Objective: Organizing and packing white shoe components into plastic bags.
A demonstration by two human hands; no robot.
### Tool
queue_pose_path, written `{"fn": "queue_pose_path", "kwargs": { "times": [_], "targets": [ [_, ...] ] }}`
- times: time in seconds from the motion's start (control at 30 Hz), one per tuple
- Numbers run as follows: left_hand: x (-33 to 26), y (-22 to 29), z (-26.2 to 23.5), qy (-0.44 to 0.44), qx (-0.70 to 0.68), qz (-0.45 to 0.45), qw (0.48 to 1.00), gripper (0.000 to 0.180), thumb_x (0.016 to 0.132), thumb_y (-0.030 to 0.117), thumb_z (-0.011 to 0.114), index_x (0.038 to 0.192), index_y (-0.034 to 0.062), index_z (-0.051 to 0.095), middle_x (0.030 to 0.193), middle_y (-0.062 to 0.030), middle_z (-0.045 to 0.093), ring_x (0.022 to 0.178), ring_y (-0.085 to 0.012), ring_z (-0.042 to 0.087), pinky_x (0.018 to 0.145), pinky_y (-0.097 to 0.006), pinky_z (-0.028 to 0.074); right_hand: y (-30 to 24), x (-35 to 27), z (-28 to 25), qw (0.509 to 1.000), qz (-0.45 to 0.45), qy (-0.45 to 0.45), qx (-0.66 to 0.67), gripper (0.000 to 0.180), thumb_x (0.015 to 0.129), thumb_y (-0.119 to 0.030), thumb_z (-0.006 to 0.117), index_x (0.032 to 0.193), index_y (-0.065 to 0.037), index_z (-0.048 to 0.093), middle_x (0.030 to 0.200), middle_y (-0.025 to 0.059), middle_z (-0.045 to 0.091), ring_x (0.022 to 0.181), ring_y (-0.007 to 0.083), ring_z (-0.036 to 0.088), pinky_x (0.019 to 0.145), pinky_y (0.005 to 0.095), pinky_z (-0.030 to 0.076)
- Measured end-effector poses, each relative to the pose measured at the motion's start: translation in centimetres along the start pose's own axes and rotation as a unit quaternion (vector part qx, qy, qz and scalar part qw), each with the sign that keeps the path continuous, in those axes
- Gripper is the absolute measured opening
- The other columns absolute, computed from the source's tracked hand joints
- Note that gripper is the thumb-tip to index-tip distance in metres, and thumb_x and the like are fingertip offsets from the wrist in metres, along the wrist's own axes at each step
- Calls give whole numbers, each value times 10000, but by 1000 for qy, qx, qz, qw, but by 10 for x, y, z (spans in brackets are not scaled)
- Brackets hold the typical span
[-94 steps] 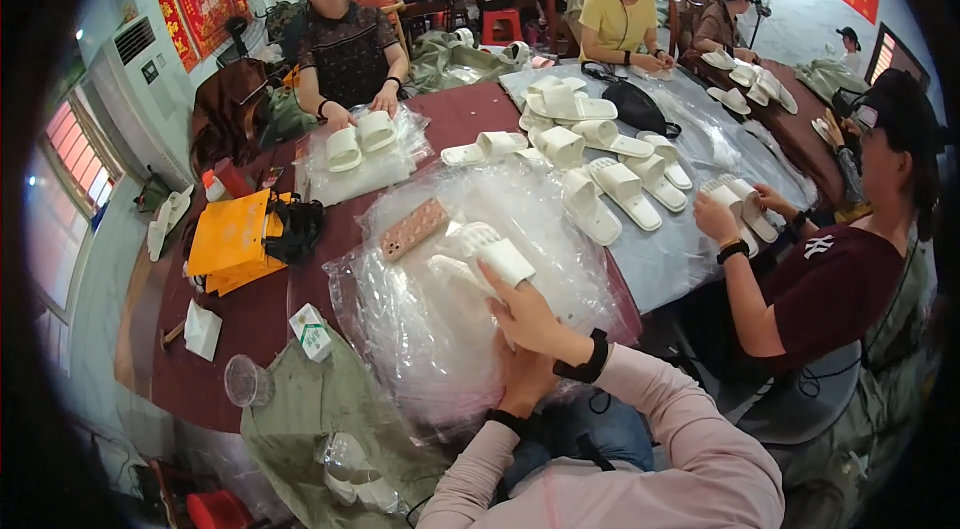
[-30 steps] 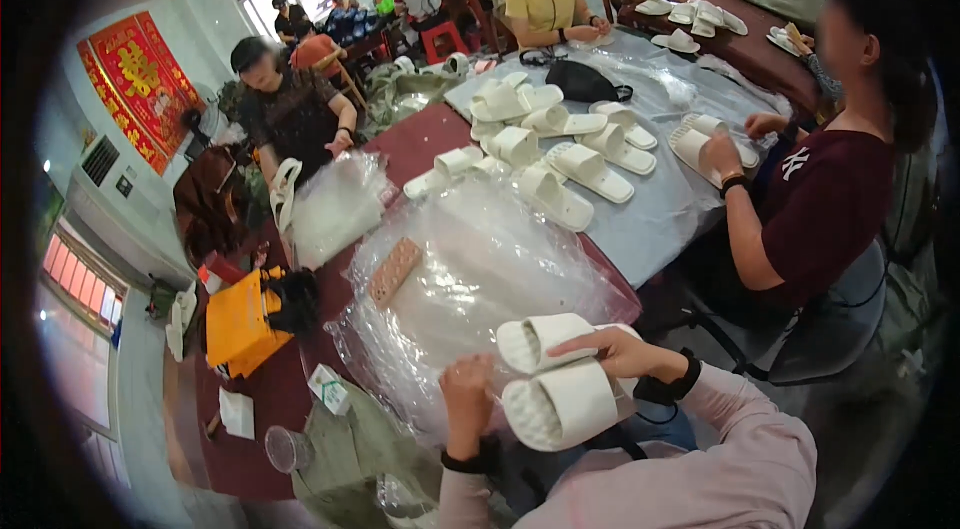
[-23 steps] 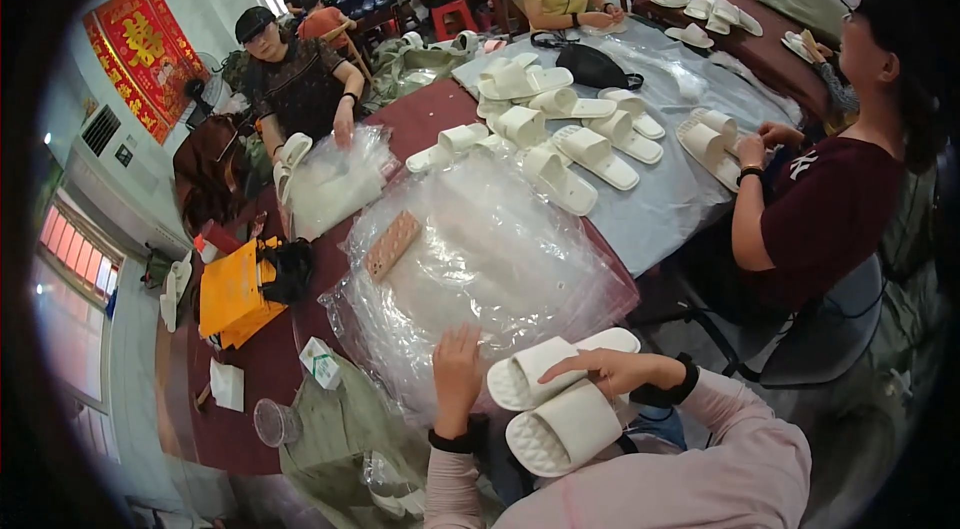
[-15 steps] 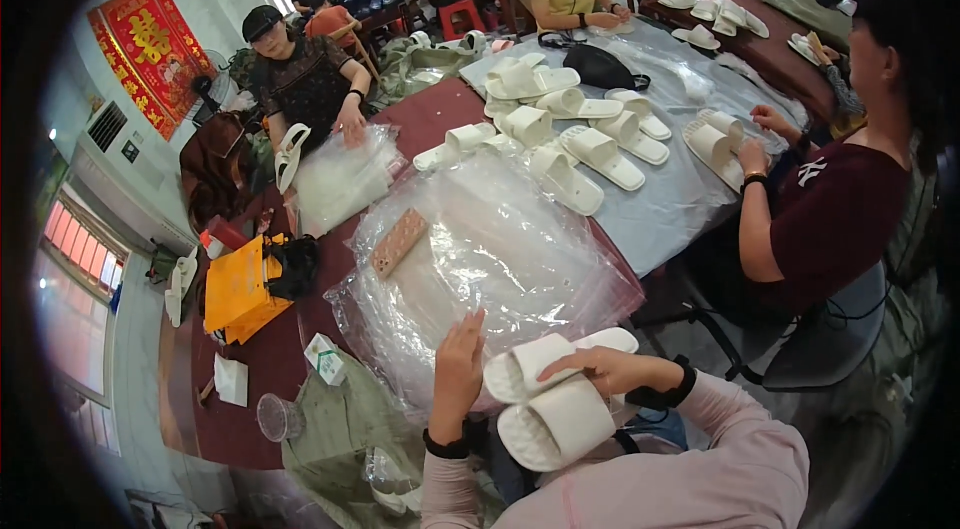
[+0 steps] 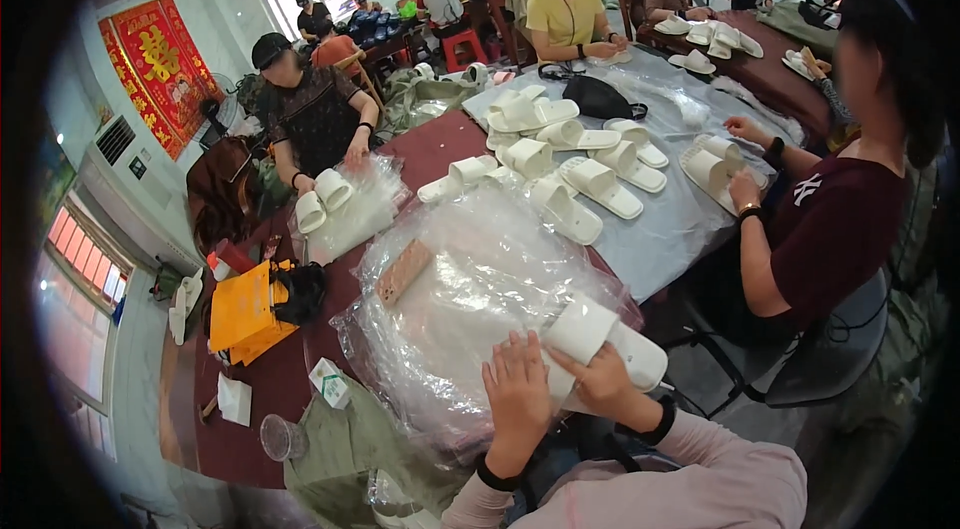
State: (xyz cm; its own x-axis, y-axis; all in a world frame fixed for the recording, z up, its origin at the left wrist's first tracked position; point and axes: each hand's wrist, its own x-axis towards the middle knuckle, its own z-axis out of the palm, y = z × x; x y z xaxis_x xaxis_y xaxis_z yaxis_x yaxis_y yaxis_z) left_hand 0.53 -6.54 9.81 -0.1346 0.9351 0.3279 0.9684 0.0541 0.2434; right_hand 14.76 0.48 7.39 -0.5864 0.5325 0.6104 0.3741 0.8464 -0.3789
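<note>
White moulded open-toe slippers [image 5: 580, 331], gripped by the right hand [image 5: 608, 386] — straight-fingered left hand [image 5: 518, 397] beside them — at the clear plastic bags' [image 5: 478, 274] near-right edge.

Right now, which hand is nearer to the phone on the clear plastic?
Left. The left hand is apart from the phone, to its lower right in the picture; the right hand is farther right, holding white slippers.

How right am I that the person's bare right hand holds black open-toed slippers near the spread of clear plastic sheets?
Only the colour is wrong: the head view shows the bare right hand holding white open-toed slippers near the spread of clear plastic sheets.
</note>
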Motion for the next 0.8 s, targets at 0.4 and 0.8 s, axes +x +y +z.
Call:
{"fn": "queue_pose_path", "kwargs": {
  "times": [0.4,0.8],
  "targets": [
    [-22,29,0,-24,-15,172,985,463,875,226,534,1319,100,499,1448,-201,343,1311,-494,282,1019,-657,214,-7,32,20,998,16,1,57,604,810,-253,535,1377,-78,417,1249,222,541,1162,363,506,1024,486,328],
    [-54,-44,3,149,-164,-120,968,452,904,74,516,1312,-81,397,1216,-300,507,1121,-407,506,943,-425,389,-10,45,45,983,126,76,109,780,674,-49,536,1427,-59,331,1205,235,535,1116,407,476,974,483,300]
  ]
}}
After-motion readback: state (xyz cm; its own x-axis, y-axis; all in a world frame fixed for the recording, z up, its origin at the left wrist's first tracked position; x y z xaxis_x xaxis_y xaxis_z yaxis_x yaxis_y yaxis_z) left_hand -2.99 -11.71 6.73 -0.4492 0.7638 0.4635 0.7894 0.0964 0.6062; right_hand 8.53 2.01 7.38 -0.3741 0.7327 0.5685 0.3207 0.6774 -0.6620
